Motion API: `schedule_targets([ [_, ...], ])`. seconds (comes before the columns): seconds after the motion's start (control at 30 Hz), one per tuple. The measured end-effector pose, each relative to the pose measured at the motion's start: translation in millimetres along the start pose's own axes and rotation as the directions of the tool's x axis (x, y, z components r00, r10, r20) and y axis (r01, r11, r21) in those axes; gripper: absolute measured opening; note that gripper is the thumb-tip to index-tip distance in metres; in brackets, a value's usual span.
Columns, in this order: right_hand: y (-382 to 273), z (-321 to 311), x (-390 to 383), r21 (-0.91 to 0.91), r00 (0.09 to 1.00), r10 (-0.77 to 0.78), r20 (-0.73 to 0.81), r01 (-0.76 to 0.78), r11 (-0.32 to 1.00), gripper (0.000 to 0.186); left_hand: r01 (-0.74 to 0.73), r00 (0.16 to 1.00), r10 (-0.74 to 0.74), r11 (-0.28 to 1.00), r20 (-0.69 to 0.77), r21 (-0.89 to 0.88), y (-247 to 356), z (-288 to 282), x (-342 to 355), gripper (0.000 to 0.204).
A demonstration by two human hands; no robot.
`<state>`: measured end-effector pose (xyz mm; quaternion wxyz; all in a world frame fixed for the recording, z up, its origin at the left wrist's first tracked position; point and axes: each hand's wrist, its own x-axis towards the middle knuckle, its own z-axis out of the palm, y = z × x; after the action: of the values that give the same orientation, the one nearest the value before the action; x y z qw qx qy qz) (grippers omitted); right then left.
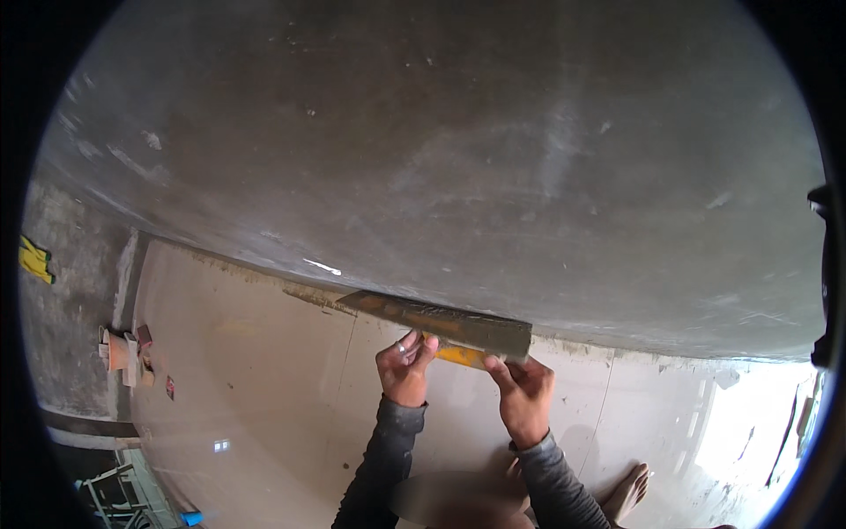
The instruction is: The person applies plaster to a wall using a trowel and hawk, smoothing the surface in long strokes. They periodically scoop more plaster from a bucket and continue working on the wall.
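A long plastering trowel (485,336) with a grey, smeared blade and a yellow handle lies against the foot of the grey plastered wall (458,176). My left hand (404,370), a ring on one finger, grips the trowel near the left end of its handle. At the other end my right hand (527,397) pinches the trowel, thumb on the near side and fingers behind the blade. The blade's left end tapers to a point, and its far edge runs along the wall. Dark sleeves cover both my forearms.
Pale floor tiles (291,388) spread below the wall, with mortar residue along the joint. Far left are an orange bucket-like container (115,351), some blocks, and a yellow item (35,260). A bare foot (627,494) rests at lower right; a blue container (190,518) stands lower left.
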<state>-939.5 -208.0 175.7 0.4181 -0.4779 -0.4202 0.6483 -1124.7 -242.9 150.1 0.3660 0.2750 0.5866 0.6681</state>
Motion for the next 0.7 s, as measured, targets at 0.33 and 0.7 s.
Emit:
schedule_targets([
  [0.33, 29.7, 13.1, 26.6, -0.208, 0.982, 0.155, -0.108, -0.175, 0.962, 0.043, 0.253, 0.966, -0.250, 0.967, -0.065, 0.042, -23.1, -1.6, 19.7, 0.030],
  [0.7, 36.9, 4.1, -0.9, -0.186, 0.977, 0.175, -0.118, -0.195, 0.963, 0.028, 0.304, 0.952, -0.303, 0.953, -0.052, 0.017, -27.9, -12.6, -7.8, 0.026],
])
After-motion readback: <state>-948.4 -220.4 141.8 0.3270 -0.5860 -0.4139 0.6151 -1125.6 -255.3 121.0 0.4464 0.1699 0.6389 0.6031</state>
